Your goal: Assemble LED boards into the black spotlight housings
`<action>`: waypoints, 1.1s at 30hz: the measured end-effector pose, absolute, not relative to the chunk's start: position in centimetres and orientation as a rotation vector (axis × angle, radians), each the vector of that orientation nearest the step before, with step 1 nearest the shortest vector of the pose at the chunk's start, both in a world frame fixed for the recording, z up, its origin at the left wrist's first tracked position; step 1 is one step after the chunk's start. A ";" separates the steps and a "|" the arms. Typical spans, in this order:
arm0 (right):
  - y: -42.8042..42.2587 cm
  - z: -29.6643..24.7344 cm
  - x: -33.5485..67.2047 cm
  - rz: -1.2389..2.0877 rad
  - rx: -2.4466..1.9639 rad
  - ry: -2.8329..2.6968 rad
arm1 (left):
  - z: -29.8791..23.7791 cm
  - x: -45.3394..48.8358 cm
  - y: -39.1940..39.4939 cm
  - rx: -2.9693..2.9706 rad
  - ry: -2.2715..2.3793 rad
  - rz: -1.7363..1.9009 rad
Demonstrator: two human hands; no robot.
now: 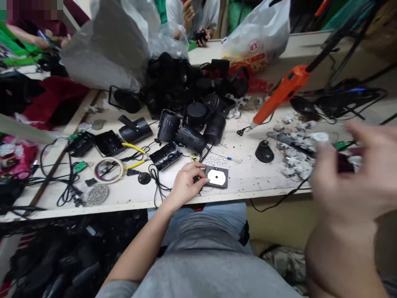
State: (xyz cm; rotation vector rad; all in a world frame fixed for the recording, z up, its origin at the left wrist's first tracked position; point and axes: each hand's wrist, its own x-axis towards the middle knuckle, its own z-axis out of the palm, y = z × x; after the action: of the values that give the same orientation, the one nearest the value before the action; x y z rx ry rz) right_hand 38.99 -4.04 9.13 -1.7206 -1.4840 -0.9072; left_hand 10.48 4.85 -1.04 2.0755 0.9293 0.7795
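My left hand [188,182] is closed at the left edge of a small black rectangular panel [226,182] with a white plate [216,176] on it. The panel lies flat near the table's front edge. Just behind it are several small silvery pieces [216,159] in rows and a blue-tipped piece [229,158]. My right hand [347,178] is raised at the right, close to the camera and blurred. Its thumb and forefinger look apart, with nothing visible between them. Beyond it lie a grey-tipped, dark rod-like tool [291,142] and a heap of small white parts with wires [293,165].
An orange-handled tool [281,95] hangs tip-down over the table [242,182]. Black housings [192,138] and cables crowd the middle and left, near a tape roll [108,170]. Plastic bags [257,37] stand at the back, where other people's hands [203,37] show.
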 end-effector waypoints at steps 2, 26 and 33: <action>-4.3 6.5 36.1 -0.514 -1.572 -1.842 | -0.7 9.5 5.0 2.076 0.914 0.686; -3.3 -4.5 31.0 0.075 -1.442 -2.054 | 0.6 8.4 5.3 2.016 0.539 0.498; -3.2 -4.7 31.3 0.068 -1.382 -2.057 | -1.4 6.9 6.3 1.812 0.932 0.728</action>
State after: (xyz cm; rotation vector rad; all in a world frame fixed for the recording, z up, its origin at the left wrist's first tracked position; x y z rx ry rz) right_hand 31.32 -3.21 -4.73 -1.3821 -2.0573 0.0676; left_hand 6.94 6.35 -1.45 1.8122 0.9321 0.7281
